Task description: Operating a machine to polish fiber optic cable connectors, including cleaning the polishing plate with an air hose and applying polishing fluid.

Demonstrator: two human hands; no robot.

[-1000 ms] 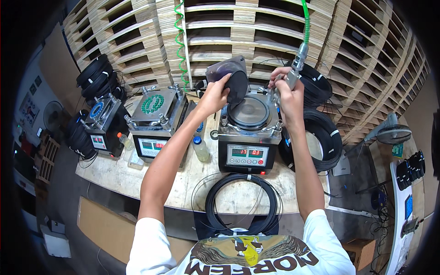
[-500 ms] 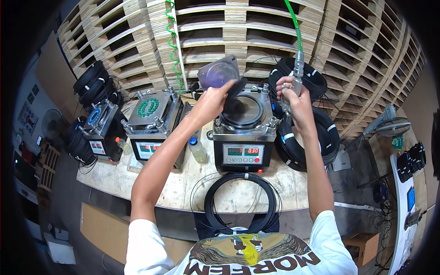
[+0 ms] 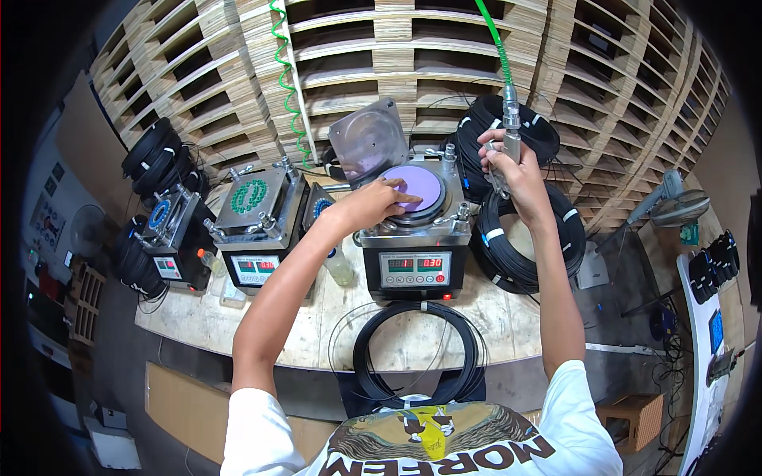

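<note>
My left hand (image 3: 377, 201) rests on a round purple disc (image 3: 419, 186), its fingers stretched over the disc's near left part. Beneath the disc is the dark round platen of a box-shaped bench machine (image 3: 414, 274), which has metal corner clamps and a lit red display. A square metal plate (image 3: 369, 139) leans up behind the disc. My right hand (image 3: 514, 163), raised to the right of the machine, is closed round a metal air blow gun (image 3: 512, 145). A green air hose (image 3: 494, 36) runs upward from the gun.
To the left stand two similar machines, the nearer holding a metal plate with green connectors (image 3: 248, 197). A bottle (image 3: 340, 268) stands between machines. Coiled black cables (image 3: 530, 238) lie at the right; another coil (image 3: 421, 349) hangs at the bench's front edge. Wooden pallets (image 3: 357, 47) rise behind.
My left hand has come down from holding a blurred dark disc tilted above the platen. A purple disc now lies on the platen under its fingers. My right hand still grips the blow gun.
</note>
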